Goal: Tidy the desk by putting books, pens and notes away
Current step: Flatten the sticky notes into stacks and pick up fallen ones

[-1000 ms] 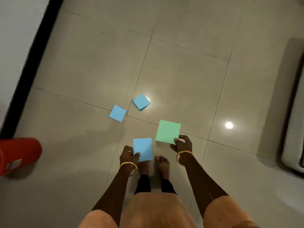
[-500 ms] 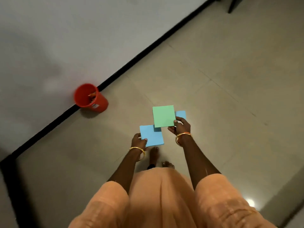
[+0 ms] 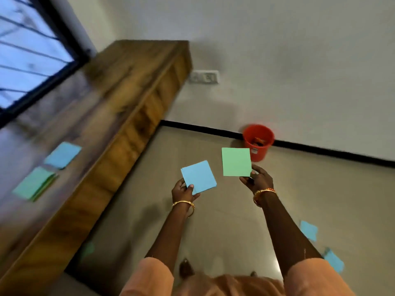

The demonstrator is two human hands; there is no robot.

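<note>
The left hand (image 3: 184, 192) pinches a blue note (image 3: 198, 177) by its lower corner, fingers curled round it; the right hand (image 3: 257, 178) pinches a green note (image 3: 236, 161) likewise. Both notes are held above the floor (image 3: 213, 227), beside the wooden surface (image 3: 70, 116) where a blue note pile (image 3: 62, 155) and a green note pile (image 3: 34, 183) lie.

Wood desk (image 3: 119, 86) under barred window (image 3: 25, 52); white wall (image 3: 299, 50), tiled floor (image 3: 224, 231).

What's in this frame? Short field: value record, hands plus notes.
left hand: pinches blue note
right hand: pinches green note
desk: blue desk note and green stack on top
floor: two blue floor notes by right arm
red bucket: against wall
</note>
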